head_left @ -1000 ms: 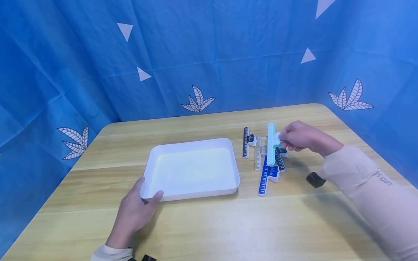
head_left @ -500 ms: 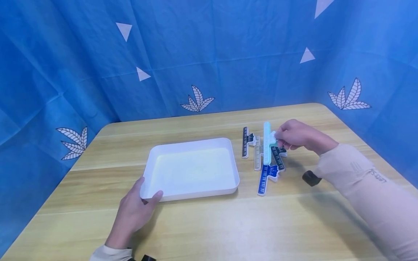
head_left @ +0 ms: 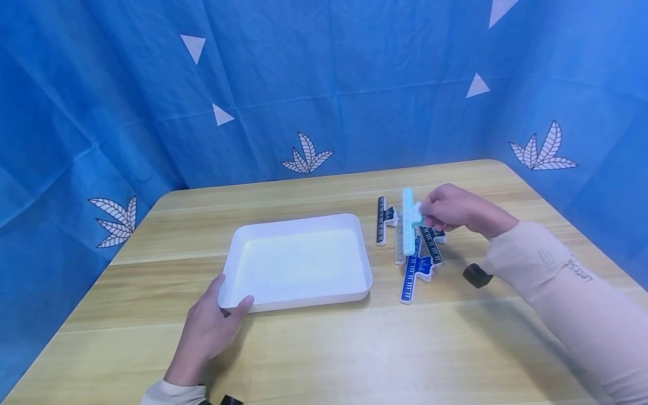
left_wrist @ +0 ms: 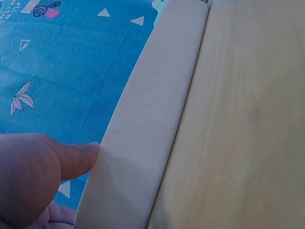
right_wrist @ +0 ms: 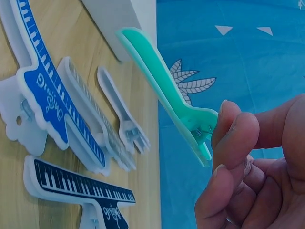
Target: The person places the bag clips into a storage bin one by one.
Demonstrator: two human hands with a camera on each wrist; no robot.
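My right hand (head_left: 458,209) pinches a mint-green sheet music clip (head_left: 408,225) by its handle end, raised over the other clips. The right wrist view shows the clip's green inside (right_wrist: 167,90) and a spring near my fingertips (right_wrist: 225,114). Below it lie a blue clip (head_left: 409,281) with a piano-key pattern, a dark clip (head_left: 431,247), a pale clip (head_left: 399,247) partly covered in the head view, and a black clip (head_left: 381,222). My left hand (head_left: 207,326) grips the near left corner of a white tray (head_left: 304,261), thumb on its near wall; nothing lies inside.
The wooden table (head_left: 324,360) has a blue curtain (head_left: 324,84) with leaf and triangle prints behind it and at both sides. The tray stands left of the clips, with a strip of bare wood between.
My right hand has drifted left with the mint-green clip, which now overlaps the pale clip in the head view. The left hand and the tray stay where they were.
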